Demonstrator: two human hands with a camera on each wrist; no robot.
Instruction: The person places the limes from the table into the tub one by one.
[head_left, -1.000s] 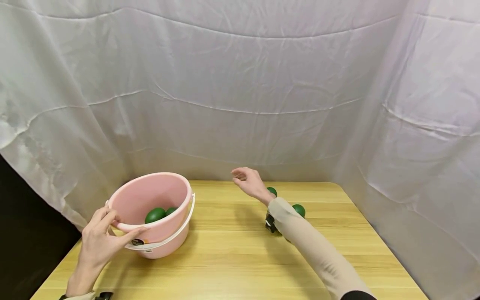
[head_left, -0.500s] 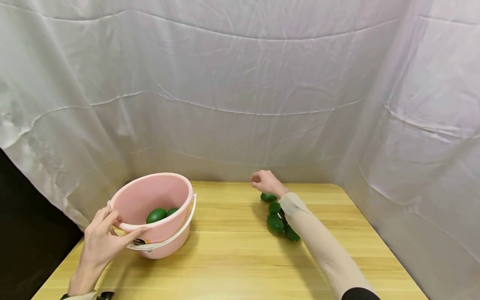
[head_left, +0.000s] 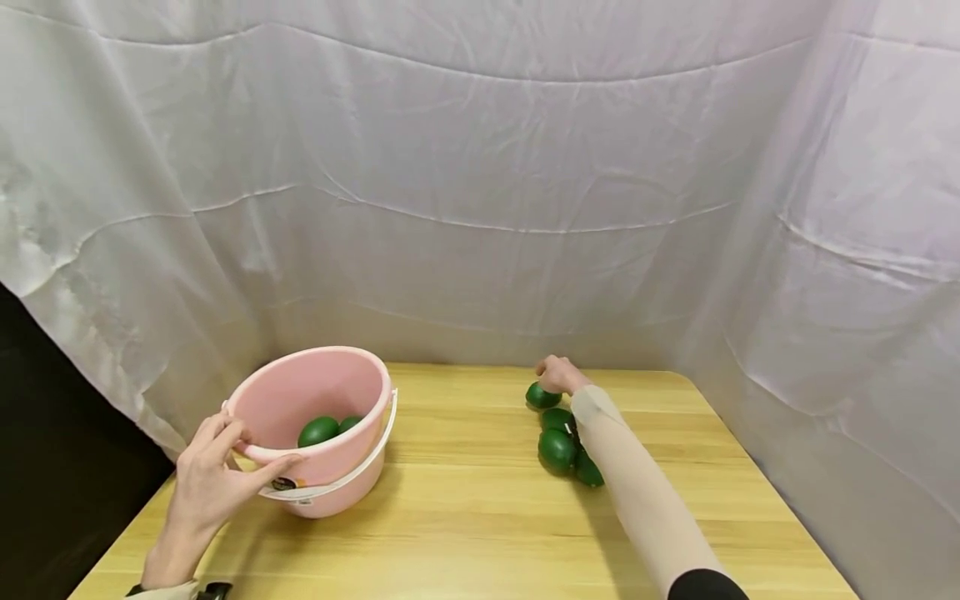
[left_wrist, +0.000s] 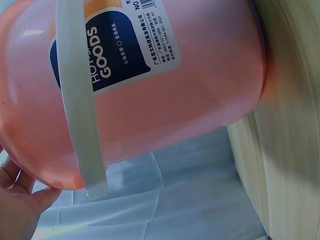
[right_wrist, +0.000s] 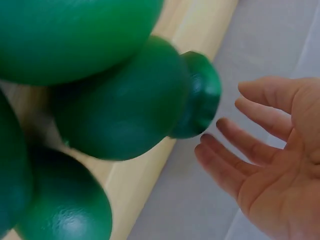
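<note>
A pink bucket [head_left: 315, 387] stands on the table at left, tilted toward me. My left hand [head_left: 198, 479] grips its near rim between thumb and fingers. Two glossy green egg-shaped fruits, one of them the larger-looking front fruit [head_left: 318, 431], lie inside it. At the far right part of the table, my right hand [head_left: 561, 375] is over the farthest green fruit [head_left: 542, 396]. The right wrist view shows that hand [right_wrist: 280, 160] with parted fingers, its fingertips close to the end fruit [right_wrist: 204, 95] and holding nothing. Several more fruits, including a near one [head_left: 557, 452], cluster beside my right forearm.
A white handle [head_left: 347, 481] hangs down the bucket's outside, near its printed label [left_wrist: 120, 47]. The wooden table [head_left: 465, 517] ends close behind the far fruit. Pale grey curtains [head_left: 480, 167] enclose the back and sides; black cloth [head_left: 60, 433] hangs at left.
My right hand has moved right and down toward the farthest green fruit, uncovering the cluster beside the forearm. The left hand keeps its grip on the bucket rim.
</note>
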